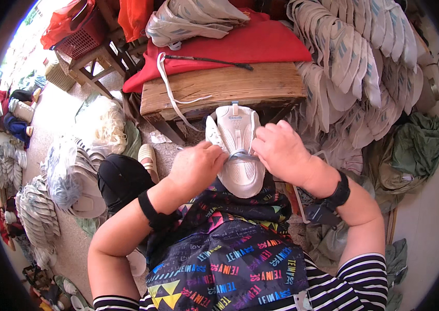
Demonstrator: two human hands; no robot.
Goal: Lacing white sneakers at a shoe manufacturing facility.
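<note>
A white shoe upper [237, 127] with a mesh toe stands over my lap, its tongue pointing away from me. A grey-blue lace [240, 154] crosses it just above the toe. My left hand [196, 165] is closed at the left edge of the upper, fingers curled on the lace's end. On the opposite edge, my right hand [280, 151] is closed in the same way, pinching the lace near the upper's side. The fingertips of both hands are partly hidden.
Beyond the upper stands a wooden bench [219, 88] with a red cloth [276, 44], a thin dark tool [209, 60], a white lace [168, 85] and stacked uppers [191, 23]. More uppers [341, 57] hang in rows at right. Bundles [72, 173] lie on the left floor.
</note>
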